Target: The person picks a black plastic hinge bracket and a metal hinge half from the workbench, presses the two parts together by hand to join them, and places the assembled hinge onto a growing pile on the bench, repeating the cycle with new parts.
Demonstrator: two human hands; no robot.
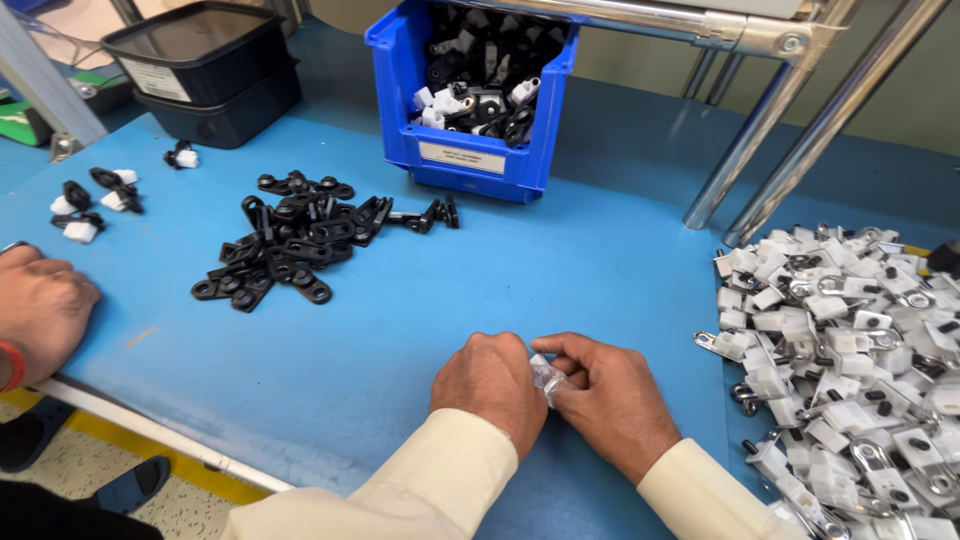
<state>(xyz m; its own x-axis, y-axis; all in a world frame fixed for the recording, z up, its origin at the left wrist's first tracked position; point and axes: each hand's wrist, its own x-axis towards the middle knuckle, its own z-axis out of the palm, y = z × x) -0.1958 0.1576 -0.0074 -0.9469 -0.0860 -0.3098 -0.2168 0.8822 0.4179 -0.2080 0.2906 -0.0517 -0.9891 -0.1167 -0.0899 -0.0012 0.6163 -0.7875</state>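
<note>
My left hand (492,385) and my right hand (610,395) rest close together on the blue table (400,310) near its front edge. Both pinch a small white and clear plastic part (545,376) between their fingers; most of the part is hidden by the fingers. Cream sleeves cover both forearms. A heap of white plastic and metal clip parts (850,350) lies just right of my right hand. A pile of black plastic links (290,245) lies farther back on the left.
A blue bin (470,160) of black and white parts stands at the back centre. Two stacked black tubs (205,70) sit at back left. Several assembled pieces (95,200) lie far left. Another person's hand (35,305) rests on the left edge. Metal frame legs (770,150) rise at right.
</note>
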